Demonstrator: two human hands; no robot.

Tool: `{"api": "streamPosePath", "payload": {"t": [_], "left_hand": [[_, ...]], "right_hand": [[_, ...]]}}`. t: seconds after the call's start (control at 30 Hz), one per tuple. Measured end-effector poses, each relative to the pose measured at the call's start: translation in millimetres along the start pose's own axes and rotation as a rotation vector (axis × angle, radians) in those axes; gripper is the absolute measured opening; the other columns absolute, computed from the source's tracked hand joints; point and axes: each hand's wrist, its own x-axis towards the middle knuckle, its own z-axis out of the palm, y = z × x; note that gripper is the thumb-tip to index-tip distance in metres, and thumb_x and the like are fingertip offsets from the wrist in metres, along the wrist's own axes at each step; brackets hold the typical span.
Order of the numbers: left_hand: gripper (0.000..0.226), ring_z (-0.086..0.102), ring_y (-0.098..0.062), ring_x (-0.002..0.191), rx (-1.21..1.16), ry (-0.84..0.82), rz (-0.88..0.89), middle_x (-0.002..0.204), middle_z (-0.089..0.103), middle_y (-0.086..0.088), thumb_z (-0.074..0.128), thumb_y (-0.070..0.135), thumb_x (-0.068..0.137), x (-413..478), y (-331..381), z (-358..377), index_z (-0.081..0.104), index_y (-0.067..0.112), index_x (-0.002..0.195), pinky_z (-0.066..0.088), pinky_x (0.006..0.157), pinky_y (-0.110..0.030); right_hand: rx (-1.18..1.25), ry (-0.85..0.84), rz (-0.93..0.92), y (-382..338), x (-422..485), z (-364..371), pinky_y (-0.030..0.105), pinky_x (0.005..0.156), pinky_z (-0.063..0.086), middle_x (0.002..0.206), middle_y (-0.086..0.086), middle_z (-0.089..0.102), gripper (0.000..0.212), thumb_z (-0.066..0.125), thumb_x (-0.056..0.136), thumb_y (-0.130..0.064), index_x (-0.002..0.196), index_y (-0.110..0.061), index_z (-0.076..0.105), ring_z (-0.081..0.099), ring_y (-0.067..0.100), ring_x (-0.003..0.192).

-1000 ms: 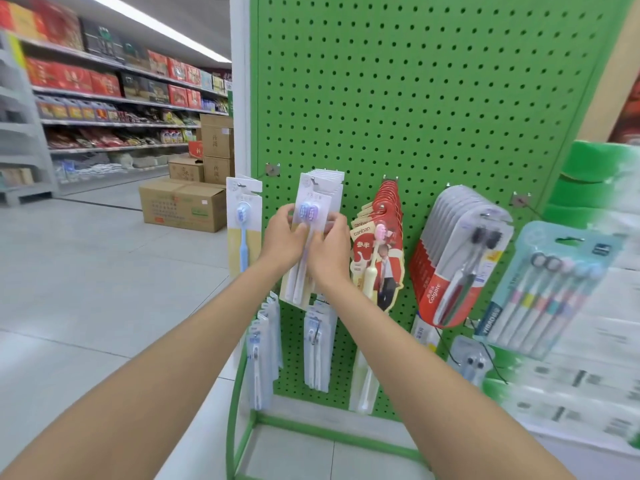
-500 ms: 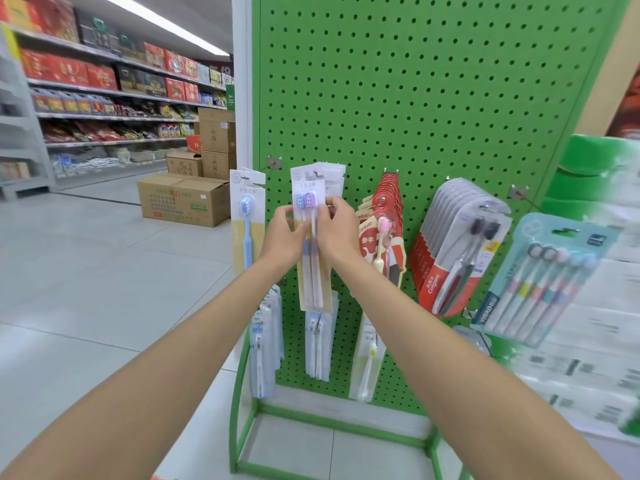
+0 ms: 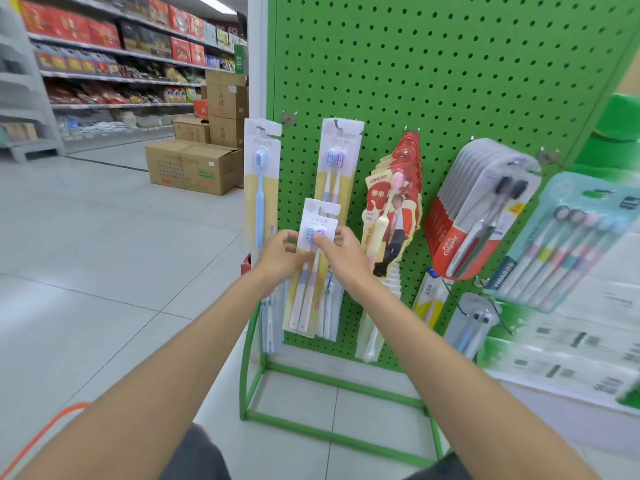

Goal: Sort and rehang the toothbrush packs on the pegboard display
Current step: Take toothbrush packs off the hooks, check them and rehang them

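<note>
Between both hands, just under the brush heads: pack (image 3: 318,216). Left hand (image 3: 278,254) pinches its left edge, thumb up front, fingers curled behind the card. Right hand (image 3: 343,252) pinches the right edge, thumb laid across the front by the purple head. Forearms are bare and run up from the bottom corners, with the hands almost meeting across the card. Pack is on no hook. I hold it near upright with a slight lean, in front of the pegboard (image 3: 433,81). Its top overlaps the bottom of the hung twin (image 3: 337,157).

Hard to read:
- My fingers behind the card don't show.
- Motion blur on both hands and on the pack print, so the text is illegible.
- Lower packs (image 3: 332,317) are mostly covered by my hands and the pack.
- Multi-pack (image 3: 571,237), far right, is smeared.

Build:
- Pack: long narrow card, white top, yellow bottom, clear blister over two brushes with blue and purple heads and pale handles.
- Single pack (image 3: 259,174), left edge of the board: same card, one blue brush.
- Red packs (image 3: 394,202): die-cut card, fanned thick on one hook.
- Colgate packs (image 3: 485,209): rounded clear shells, red base, black bristles.
- Pegboard: green perforated panel on a green tube frame (image 3: 346,385).
- Floor (image 3: 104,271): glossy pale tile.
- Boxes (image 3: 194,166): plain brown cardboard.
</note>
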Motion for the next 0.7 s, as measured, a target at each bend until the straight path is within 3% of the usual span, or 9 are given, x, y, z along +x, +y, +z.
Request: {"api": "streamPosePath", "payload": {"t": [0.13,0.23,0.3,0.4,0.47,0.5,0.57,0.63,0.7], "left_hand": [[0.018,0.065,-0.024,0.087,0.02,-0.044,-0.006,0.09,0.07,-0.003,0.075,0.007,0.085,-19,-48,10,0.066,0.019,0.095,0.055,0.084,-0.045],[0.015,0.069,-0.026,0.092,0.134,-0.137,0.002,0.09,0.072,-0.001,0.071,0.006,0.086,-24,-67,20,0.069,0.017,0.096,0.056,0.09,-0.048],[0.016,0.069,-0.027,0.09,0.221,-0.193,0.048,0.087,0.072,-0.002,0.069,0.003,0.087,-26,-66,27,0.068,0.019,0.09,0.056,0.087,-0.048],[0.022,0.066,-0.016,0.077,0.277,-0.212,0.096,0.082,0.071,0.002,0.068,0.0,0.086,-30,-62,39,0.066,0.022,0.086,0.055,0.074,-0.035],[0.015,0.067,-0.013,0.078,0.226,-0.22,0.056,0.088,0.074,-0.001,0.07,0.001,0.086,-32,-67,47,0.069,0.016,0.092,0.055,0.073,-0.031],[0.014,0.067,-0.013,0.08,0.201,-0.219,0.034,0.091,0.075,-0.003,0.071,0.003,0.086,-33,-69,49,0.07,0.014,0.095,0.055,0.074,-0.03],[0.013,0.067,-0.013,0.078,0.173,-0.217,0.01,0.091,0.075,-0.004,0.072,0.004,0.086,-33,-71,53,0.07,0.013,0.096,0.055,0.075,-0.029],[0.013,0.066,-0.013,0.075,0.158,-0.217,-0.002,0.089,0.075,-0.006,0.073,0.006,0.086,-33,-70,54,0.068,0.015,0.093,0.055,0.075,-0.032],[0.016,0.067,-0.009,0.072,0.129,-0.233,-0.01,0.087,0.074,-0.002,0.072,0.004,0.086,-36,-69,55,0.068,0.02,0.09,0.055,0.07,-0.024]], "right_hand": [[0.044,-0.037,0.065,49,-21,8,0.025,0.073,0.046,0.101,-0.009,0.062,0.029,0.062,0.092,-0.036,0.113,-0.017,0.054,0.06,0.008,0.091],[-0.017,-0.038,0.101,65,-19,14,0.033,0.083,0.052,0.105,-0.002,0.067,0.054,0.064,0.082,-0.06,0.111,-0.015,0.06,0.064,0.015,0.095],[-0.037,-0.017,0.119,68,-14,12,0.031,0.071,0.05,0.083,-0.005,0.066,0.059,0.059,0.079,-0.071,0.086,-0.013,0.062,0.063,0.013,0.076],[-0.056,0.067,0.102,75,-13,4,0.03,0.056,0.033,0.048,-0.009,0.041,0.054,0.052,0.094,-0.054,0.056,-0.018,0.039,0.042,0.013,0.049],[-0.017,0.094,0.113,80,-18,-3,0.034,0.067,0.041,0.066,-0.001,0.054,0.049,0.038,0.103,-0.044,0.07,-0.012,0.057,0.051,0.017,0.064],[0.004,0.094,0.143,81,-20,-6,0.038,0.08,0.046,0.086,0.007,0.063,0.052,0.032,0.105,-0.041,0.093,-0.003,0.065,0.058,0.023,0.081],[0.04,0.083,0.205,82,-26,-14,0.046,0.098,0.044,0.117,0.022,0.063,0.058,0.026,0.106,-0.038,0.124,0.008,0.056,0.059,0.034,0.106],[0.067,0.066,0.223,86,-33,-19,0.048,0.099,0.043,0.114,0.023,0.063,0.061,0.027,0.105,-0.043,0.127,0.009,0.053,0.059,0.035,0.104],[0.068,0.047,0.215,91,-37,-24,0.044,0.087,0.048,0.1,0.018,0.065,0.061,0.035,0.102,-0.051,0.108,0.004,0.061,0.061,0.029,0.091]]}}
